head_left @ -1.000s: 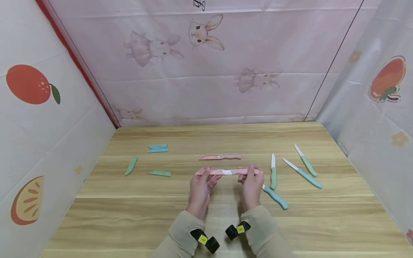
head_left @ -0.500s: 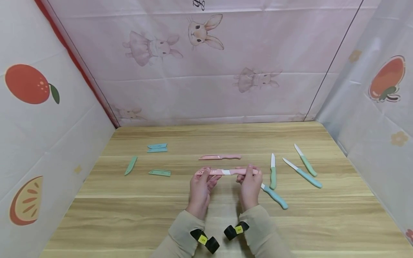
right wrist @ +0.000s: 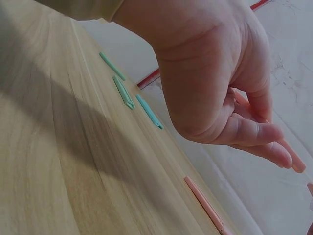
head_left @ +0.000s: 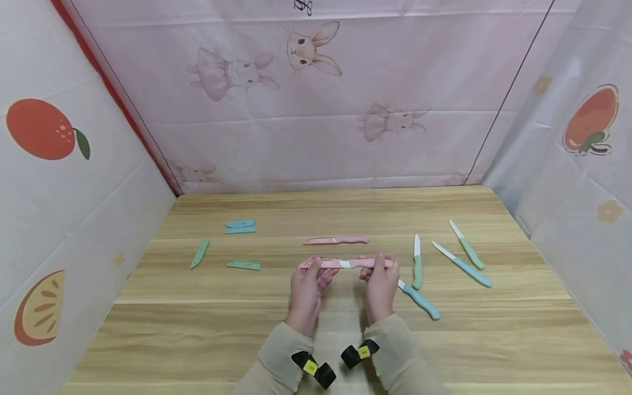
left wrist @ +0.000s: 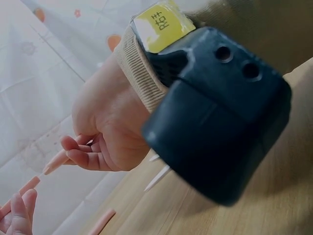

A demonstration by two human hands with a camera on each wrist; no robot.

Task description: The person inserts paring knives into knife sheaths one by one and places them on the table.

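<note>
Over the middle of the table in the head view, my left hand (head_left: 307,288) pinches a pink blade sheath (head_left: 328,264) between thumb and fingers. My right hand (head_left: 381,288) grips the pink handle of a paring knife (head_left: 364,263), in line with the sheath. The knife's tip end is inside the sheath, and a short stretch of white blade (head_left: 346,264) shows between sheath and handle. In the right wrist view the pink handle (right wrist: 295,159) sticks out past the fingers. Just beyond the hands lies another pink knife (head_left: 351,240) with its blade sheathed.
To the right lie bare knives: two with green handles (head_left: 417,271) (head_left: 473,255) and two with blue handles (head_left: 476,275) (head_left: 423,302). On the left are two green sheaths (head_left: 199,254) (head_left: 244,265) and blue sheaths (head_left: 240,226) side by side. Printed cloth walls (head_left: 316,137) surround the table (head_left: 197,329).
My right hand has shifted slightly left with the knife, and a little less white blade shows outside the sheath. My left hand stays almost still.
</note>
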